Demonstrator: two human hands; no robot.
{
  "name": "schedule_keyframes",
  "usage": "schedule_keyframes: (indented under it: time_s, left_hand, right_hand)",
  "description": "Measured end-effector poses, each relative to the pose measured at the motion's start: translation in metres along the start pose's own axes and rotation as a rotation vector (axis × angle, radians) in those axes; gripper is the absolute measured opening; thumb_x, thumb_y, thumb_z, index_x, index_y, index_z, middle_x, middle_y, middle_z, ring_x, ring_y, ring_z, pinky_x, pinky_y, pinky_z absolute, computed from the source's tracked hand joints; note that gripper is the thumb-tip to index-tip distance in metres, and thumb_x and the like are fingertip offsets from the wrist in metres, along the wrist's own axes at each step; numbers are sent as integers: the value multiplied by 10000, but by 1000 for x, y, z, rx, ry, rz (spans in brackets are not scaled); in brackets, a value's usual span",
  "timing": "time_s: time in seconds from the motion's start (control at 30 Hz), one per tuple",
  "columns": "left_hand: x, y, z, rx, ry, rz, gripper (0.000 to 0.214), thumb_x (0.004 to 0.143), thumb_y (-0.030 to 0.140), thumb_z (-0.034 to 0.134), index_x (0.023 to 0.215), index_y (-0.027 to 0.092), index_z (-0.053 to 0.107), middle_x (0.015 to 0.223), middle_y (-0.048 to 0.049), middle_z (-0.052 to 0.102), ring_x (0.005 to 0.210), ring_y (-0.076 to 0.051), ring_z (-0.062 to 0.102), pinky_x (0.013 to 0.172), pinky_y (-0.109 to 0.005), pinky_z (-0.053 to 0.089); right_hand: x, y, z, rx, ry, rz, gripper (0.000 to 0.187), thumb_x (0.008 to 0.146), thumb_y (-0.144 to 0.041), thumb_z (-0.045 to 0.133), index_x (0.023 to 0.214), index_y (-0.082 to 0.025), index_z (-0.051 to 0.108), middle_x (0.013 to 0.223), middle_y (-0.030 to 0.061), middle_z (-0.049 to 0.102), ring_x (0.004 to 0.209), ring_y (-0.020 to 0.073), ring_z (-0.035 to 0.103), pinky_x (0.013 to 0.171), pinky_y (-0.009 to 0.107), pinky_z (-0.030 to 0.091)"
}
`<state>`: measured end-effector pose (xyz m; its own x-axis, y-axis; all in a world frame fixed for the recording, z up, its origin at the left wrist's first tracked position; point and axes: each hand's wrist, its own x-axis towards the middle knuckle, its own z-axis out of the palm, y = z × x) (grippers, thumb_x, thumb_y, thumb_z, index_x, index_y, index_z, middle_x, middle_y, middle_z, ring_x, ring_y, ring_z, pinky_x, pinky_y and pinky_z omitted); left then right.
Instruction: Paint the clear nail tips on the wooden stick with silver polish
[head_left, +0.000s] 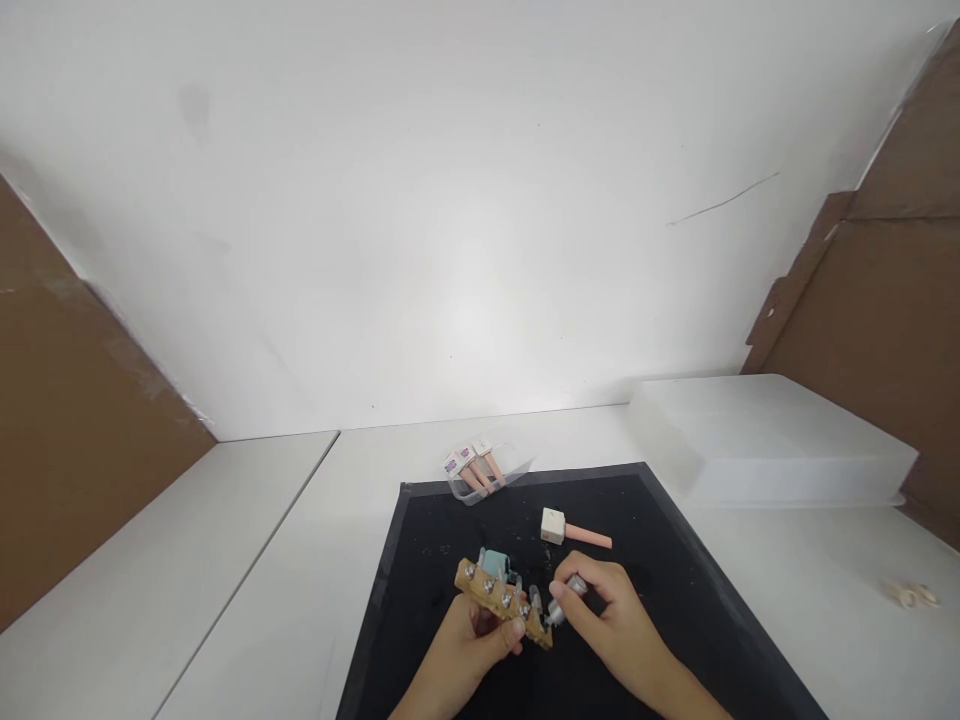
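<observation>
My left hand (471, 640) is closed round a tan, wood-like strip (495, 597), gripping it near its lower right part. Along the strip runs a row of several shiny silver balls, with clear nail tips (535, 598) standing up behind them. My right hand (611, 618) pinches a short silver cylinder (559, 607), its lower end close to the strip's right end; whether they touch I cannot tell. Behind the strip a pale teal object (495, 564) is partly hidden. Just beyond my right hand lies a nail polish bottle (553, 526) with a long pink cap.
A clear plastic tray (516, 462) with several pink-capped bottles (472, 470) overlaps the black mat's (660, 560) far edge. At the right stands a translucent white box (795, 450). Small beige rings (909, 595) lie on the white table at far right. Brown cardboard panels (892, 330) flank the sides.
</observation>
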<state>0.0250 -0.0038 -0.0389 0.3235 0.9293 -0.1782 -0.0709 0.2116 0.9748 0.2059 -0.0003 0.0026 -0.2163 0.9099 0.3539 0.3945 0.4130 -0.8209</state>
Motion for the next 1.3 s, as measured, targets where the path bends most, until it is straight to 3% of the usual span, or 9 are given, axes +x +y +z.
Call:
schedule_keyframes:
  time_s: [0.27, 0.9, 1.3]
  left_hand:
    - [-1, -5, 0, -62, -9, -9, 455, 600, 414, 715, 926, 153, 533, 770, -14, 576, 611, -102, 503, 593, -267, 373]
    - [0, -15, -3, -85, -3, 11, 436, 607, 372, 723, 937, 147, 548, 764, -18, 592, 609, -104, 521, 597, -270, 400]
    - [0, -11, -2, -51, -16, 11, 379, 634, 383, 698, 889, 141, 554, 758, -25, 599, 602, -99, 514, 582, -255, 392]
  right_hand:
    - [1, -1, 0, 70, -9, 41, 257, 854, -303, 454, 644, -173, 526, 523, -42, 430, 469, 117, 415, 447, 215, 338]
    - [2, 5, 1, 85, 55, 40, 217, 859, -293, 458, 699, -178, 550, 589, -12, 505, 499, 133, 452, 462, 217, 351]
    - [0, 2, 0, 58, 25, 9, 256, 845, -285, 451, 615, -179, 487, 509, -56, 374, 455, 111, 389, 444, 211, 308]
